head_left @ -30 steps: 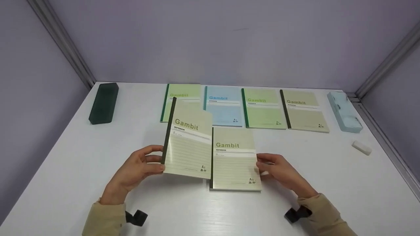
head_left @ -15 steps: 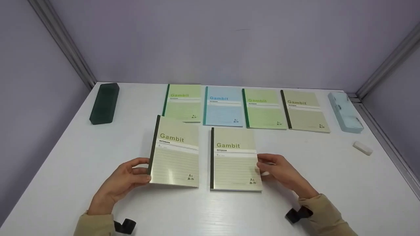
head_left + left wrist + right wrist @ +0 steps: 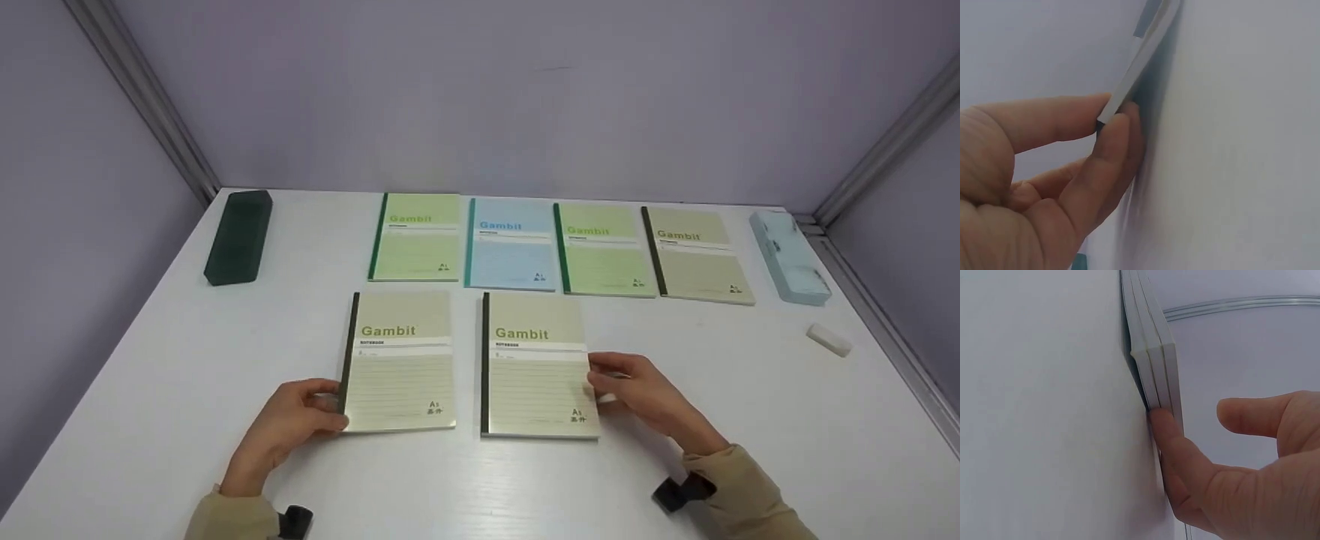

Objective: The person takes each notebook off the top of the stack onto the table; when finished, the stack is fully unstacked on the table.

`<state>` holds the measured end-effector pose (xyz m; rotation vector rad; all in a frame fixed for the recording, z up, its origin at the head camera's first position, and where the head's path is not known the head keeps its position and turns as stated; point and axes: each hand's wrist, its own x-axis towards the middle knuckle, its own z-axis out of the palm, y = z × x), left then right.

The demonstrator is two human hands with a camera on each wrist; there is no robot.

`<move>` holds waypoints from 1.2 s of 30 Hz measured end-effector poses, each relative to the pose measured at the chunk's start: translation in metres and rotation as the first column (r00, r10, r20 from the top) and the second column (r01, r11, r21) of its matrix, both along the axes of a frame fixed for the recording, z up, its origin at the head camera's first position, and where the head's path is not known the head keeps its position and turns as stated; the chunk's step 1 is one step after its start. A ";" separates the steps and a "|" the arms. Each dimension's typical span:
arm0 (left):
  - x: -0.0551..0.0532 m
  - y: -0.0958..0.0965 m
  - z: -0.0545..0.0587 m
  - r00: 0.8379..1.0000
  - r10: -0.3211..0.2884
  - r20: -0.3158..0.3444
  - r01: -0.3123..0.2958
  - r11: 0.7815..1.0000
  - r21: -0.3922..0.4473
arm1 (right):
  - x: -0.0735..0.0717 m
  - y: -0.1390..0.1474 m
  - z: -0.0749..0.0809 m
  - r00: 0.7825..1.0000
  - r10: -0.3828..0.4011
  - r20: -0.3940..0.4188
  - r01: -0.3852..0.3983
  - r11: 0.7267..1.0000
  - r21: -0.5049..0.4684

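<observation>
In the head view my left hand [image 3: 281, 424] pinches the lower spine corner of a beige Gambit notebook [image 3: 401, 386] at the front left. The left wrist view shows that notebook [image 3: 1134, 73] tilted off the white table, thumb on its upper face and fingers beneath. Beside it, a small gap to the right, lies a matching beige notebook [image 3: 534, 390], on top of a pile. From the right wrist, the pile shows as three stacked notebooks [image 3: 1154, 377]. My right hand [image 3: 645, 394] touches their right edge with its fingertips, the thumb held apart.
Along the back lie a green notebook [image 3: 414, 255], a blue one [image 3: 510, 259], another green one [image 3: 606, 262] and a darker beige one [image 3: 701, 266]. A dark green case [image 3: 238, 238] stands far left, a light blue case [image 3: 789, 259] far right, near a white eraser [image 3: 829, 340].
My left hand has drawn its notebook left and toward me off the pile, lowering it close to the table and straightening it. The right hand has stayed at the pile's edge.
</observation>
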<state>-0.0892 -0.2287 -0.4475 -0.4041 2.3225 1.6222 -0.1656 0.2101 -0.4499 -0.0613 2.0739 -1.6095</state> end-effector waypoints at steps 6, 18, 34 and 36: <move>-0.001 0.008 0.004 0.999 0.019 -0.051 -0.031 0.970 -0.239 | 0.000 0.000 0.002 1.000 -0.006 0.018 0.006 1.000 0.001; -0.001 0.017 0.009 0.994 0.012 -0.106 -0.054 0.914 -0.402 | 0.001 -0.001 0.002 1.000 -0.005 0.000 0.005 1.000 0.015; -0.019 0.081 0.028 0.940 -0.088 -0.329 -0.012 0.957 -0.290 | 0.001 0.000 0.003 1.000 0.000 0.007 0.000 1.000 -0.023; -0.021 0.091 0.027 0.936 -0.116 -0.333 0.022 0.961 -0.275 | 0.001 -0.001 0.002 1.000 0.001 0.012 0.000 0.999 -0.034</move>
